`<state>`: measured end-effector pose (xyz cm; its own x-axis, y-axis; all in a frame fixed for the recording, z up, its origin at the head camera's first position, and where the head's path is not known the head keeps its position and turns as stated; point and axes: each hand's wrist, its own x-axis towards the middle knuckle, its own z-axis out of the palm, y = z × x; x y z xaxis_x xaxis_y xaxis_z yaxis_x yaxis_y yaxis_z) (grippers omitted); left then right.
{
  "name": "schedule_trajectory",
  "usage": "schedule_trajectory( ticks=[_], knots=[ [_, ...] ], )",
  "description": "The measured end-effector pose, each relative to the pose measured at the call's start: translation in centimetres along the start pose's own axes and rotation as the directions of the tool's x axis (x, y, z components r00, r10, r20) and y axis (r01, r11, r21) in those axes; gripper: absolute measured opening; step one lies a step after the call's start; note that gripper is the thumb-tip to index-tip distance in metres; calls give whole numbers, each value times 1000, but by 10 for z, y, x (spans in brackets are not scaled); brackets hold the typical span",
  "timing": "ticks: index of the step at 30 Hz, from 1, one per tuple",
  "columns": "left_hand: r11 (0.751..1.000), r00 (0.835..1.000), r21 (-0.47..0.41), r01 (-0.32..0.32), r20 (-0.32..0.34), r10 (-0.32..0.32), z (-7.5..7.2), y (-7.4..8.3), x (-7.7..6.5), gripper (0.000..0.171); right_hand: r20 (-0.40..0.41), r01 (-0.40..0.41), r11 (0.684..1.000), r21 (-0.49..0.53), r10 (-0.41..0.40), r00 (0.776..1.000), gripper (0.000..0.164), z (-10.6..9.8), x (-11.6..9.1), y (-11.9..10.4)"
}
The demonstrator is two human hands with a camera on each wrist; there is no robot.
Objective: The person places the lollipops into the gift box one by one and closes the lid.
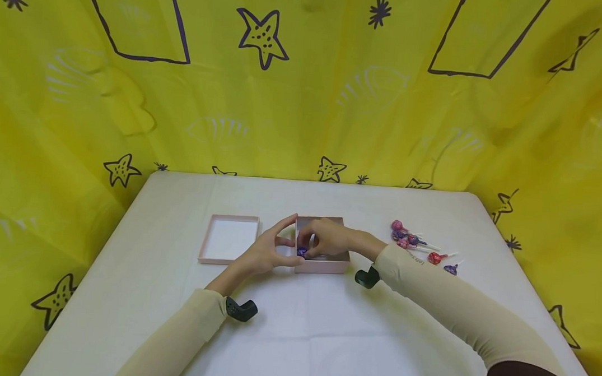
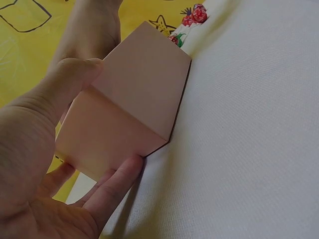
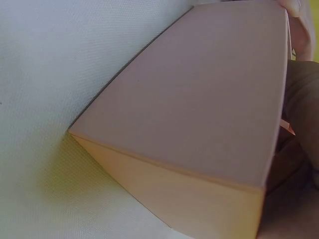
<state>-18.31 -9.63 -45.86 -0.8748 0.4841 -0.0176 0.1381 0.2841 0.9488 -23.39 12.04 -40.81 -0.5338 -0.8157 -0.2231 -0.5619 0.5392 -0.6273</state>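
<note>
An open pink box (image 1: 323, 267) stands on the white table. My left hand (image 1: 268, 251) grips the box's left end, with the thumb at the near corner and fingers spread along the side toward the far corner. In the left wrist view, the thumb lies at the upper edge of the box (image 2: 144, 74) and the fingertips sit low on its wall. My right hand (image 1: 327, 237) reaches down inside, its curled fingers pinching a purple-wrapped lollipop (image 1: 301, 252) near the left wall. In the right wrist view, the box wall (image 3: 179, 94) hides most of those fingers.
Left of the box lies a shallow pink-rimmed lid (image 1: 228, 238), white inside. Several wrapped lollipops (image 1: 405, 237) lie in a cluster at the right, with a red lollipop (image 1: 435, 258) and a purple lollipop (image 1: 451, 269) nearer the front. A yellow patterned curtain (image 1: 305, 98) surrounds the table.
</note>
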Motion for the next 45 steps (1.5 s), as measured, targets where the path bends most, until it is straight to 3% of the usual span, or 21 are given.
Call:
schedule_trajectory(
  ticks=[24, 32, 38, 45],
  knots=[
    [1000, 1000, 7, -3, -2, 3, 0, 2, 1, 105, 1, 0, 1000, -1, 0, 1000, 16, -1, -1, -1],
    [1000, 1000, 9, 15, -2, -15, -1, 2, 0, 105, 9, -17, 1000, -7, 17, 1000, 24, -3, -4, 1],
    [1000, 1000, -10, 23, -4, -23, 0, 2, 0, 105, -7, -63, 998, -10, 63, 998, 25, -10, -11, 0],
    [1000, 1000, -12, 20, -6, -21, 1, 1, 2, 105, -55, -45, 998, -47, 42, 998, 29, -26, -30, -11]
  ],
)
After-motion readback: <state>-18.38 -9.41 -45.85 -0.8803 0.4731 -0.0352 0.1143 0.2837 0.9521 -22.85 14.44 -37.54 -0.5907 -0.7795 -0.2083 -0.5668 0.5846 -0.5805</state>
